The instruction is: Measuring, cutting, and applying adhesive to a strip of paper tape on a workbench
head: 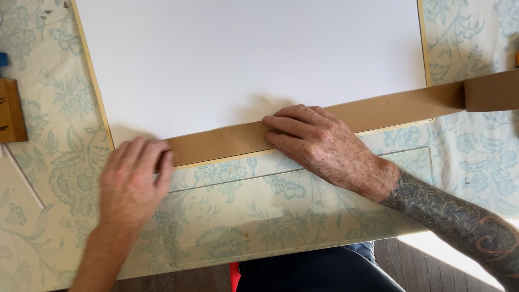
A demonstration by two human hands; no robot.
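A large white board [254, 59] with a thin wooden edge lies on a table covered in pale floral paper [227, 216]. A long strip of brown paper tape [389, 108] runs along the board's near edge, from the left corner out past the right side. My left hand [132, 181] lies flat over the tape's left end at the board's corner. My right hand [319, 143] presses its fingers flat on the tape near the middle. Neither hand grips anything.
A wooden block [11, 111] sits at the left edge, with a small blue object [3, 58] above it. The tape widens into a broader brown piece [492, 91] at the far right. Dark wooden floor [411, 257] and my legs show below the table's near edge.
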